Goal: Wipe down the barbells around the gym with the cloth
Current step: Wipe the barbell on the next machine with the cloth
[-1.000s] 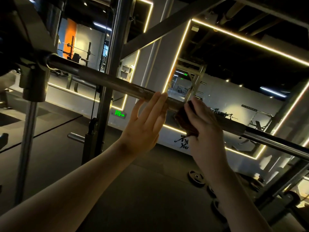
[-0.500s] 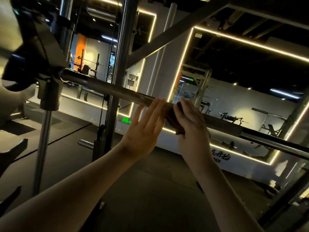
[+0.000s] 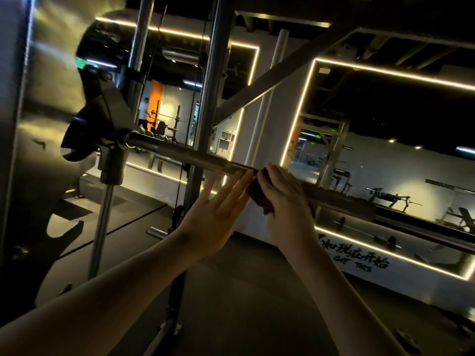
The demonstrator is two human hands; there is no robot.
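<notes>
Cloth (image 3: 257,197) is gripped against barbell (image 3: 185,154) by right hand (image 3: 288,201), mid-frame. Left hand (image 3: 213,217) is held flat beside it. Wiping is judged partway, with the upper-left stretch not yet covered.

The barbell (image 3: 185,154) crosses in front of the rack upright (image 3: 216,73). The cloth (image 3: 259,195) lies on it under the right hand (image 3: 288,201), with the left hand (image 3: 213,217) just to its left.
</notes>
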